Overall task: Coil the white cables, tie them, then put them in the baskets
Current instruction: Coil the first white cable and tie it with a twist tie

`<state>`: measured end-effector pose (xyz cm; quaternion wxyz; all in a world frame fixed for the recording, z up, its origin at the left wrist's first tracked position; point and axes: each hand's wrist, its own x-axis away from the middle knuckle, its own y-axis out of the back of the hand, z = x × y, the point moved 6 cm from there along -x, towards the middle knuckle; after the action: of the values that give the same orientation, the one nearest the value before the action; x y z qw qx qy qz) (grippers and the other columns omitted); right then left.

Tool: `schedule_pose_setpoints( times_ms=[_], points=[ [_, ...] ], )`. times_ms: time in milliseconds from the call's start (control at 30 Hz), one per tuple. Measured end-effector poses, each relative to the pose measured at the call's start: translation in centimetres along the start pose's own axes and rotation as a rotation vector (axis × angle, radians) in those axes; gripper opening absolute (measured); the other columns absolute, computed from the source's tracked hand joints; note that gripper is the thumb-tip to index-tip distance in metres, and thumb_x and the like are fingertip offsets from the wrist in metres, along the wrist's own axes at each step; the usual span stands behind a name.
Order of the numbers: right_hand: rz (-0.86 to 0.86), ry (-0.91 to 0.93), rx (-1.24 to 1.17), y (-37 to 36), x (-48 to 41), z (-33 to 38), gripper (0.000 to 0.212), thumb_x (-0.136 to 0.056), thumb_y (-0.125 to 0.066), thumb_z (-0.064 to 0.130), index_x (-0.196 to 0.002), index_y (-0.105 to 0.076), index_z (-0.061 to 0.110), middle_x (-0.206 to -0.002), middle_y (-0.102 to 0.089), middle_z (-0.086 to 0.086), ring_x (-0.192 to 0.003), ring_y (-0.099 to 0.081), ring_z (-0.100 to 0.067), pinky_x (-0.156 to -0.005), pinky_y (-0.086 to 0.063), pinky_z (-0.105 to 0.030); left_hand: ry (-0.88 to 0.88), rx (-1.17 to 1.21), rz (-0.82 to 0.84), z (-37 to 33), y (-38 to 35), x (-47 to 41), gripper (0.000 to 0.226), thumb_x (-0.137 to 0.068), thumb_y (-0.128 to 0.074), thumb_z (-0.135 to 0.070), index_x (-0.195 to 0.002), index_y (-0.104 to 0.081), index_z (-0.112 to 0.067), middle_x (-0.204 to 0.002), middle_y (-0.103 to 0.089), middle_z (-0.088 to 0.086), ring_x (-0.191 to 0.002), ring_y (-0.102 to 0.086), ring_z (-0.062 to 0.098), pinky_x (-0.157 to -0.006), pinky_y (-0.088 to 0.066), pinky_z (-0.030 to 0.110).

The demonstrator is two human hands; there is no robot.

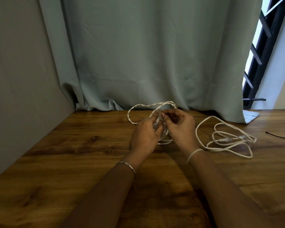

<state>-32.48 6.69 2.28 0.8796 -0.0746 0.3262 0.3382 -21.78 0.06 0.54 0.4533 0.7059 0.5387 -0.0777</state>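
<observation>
A twisted white cable [139,106] loops up from a small coiled bundle held between both hands at the table's middle. My left hand [144,134] grips the bundle from the left. My right hand [178,125] pinches a thin dark tie beside the bundle, thumb and fingertips together. Most of the bundle is hidden by the hands. A second white cable [227,140] lies loose and uncoiled on the table to the right, its connector in the middle of its loops. No basket is in view.
The wooden table [72,153] runs to a grey wall on the left and a pale green curtain [146,63] at the back. Thin black ties [280,137] lie at the far right edge. A barred window [263,46] shows past the curtain.
</observation>
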Motion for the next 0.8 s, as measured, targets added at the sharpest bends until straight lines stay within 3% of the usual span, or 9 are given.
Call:
schedule_pose_setpoints(
  times_ms=[233, 500, 667, 800],
  points=[
    [0.029, -0.023, 0.031, -0.2, -0.1, -0.4, 0.014, -0.084, -0.070, 0.007, -0.094, -0.073, 0.017, -0.084, -0.073, 0.006, -0.079, -0.069, -0.005, -0.070, -0.052, -0.013, -0.017, -0.014, -0.005, 0.1, -0.2, -0.2, 0.041, -0.097, -0.047, -0.039, -0.137, -0.052, -0.030, -0.101, -0.068, 0.001, -0.082, -0.060, 0.012, -0.056, -0.039, 0.024],
    [0.057, -0.143, -0.100, -0.3, -0.3, -1.4, 0.014, -0.082, -0.071, 0.003, -0.092, -0.073, 0.011, -0.085, -0.074, -0.007, -0.082, -0.070, -0.023, -0.073, -0.059, -0.032, -0.066, -0.003, 0.016, 0.0, -0.2, -0.2, 0.039, -0.096, -0.049, -0.038, -0.134, -0.055, -0.031, -0.102, -0.067, -0.002, -0.080, -0.055, 0.008, -0.051, -0.032, 0.020],
    [0.079, -0.102, -0.113, 0.0, -0.7, -1.4, 0.011, -0.086, -0.068, 0.004, -0.089, -0.071, 0.014, -0.086, -0.073, -0.006, -0.085, -0.070, -0.022, -0.079, -0.057, -0.035, -0.064, 0.100, 0.057, -0.1, -0.1, -0.3, 0.035, -0.094, -0.053, -0.032, -0.128, -0.060, -0.030, -0.095, -0.069, -0.001, -0.079, -0.060, 0.011, -0.065, -0.050, 0.034],
    [0.081, -0.015, 0.029, 0.4, -1.0, -1.2, 0.020, -0.086, -0.067, 0.009, -0.082, -0.065, 0.028, -0.092, -0.069, -0.005, -0.086, -0.067, -0.019, -0.076, -0.056, -0.033, -0.003, 0.367, 0.175, 0.1, -0.8, -0.4, 0.039, -0.086, -0.054, -0.036, -0.123, -0.062, -0.033, -0.103, -0.073, -0.007, -0.091, -0.068, 0.010, -0.080, -0.057, 0.045]
  ],
)
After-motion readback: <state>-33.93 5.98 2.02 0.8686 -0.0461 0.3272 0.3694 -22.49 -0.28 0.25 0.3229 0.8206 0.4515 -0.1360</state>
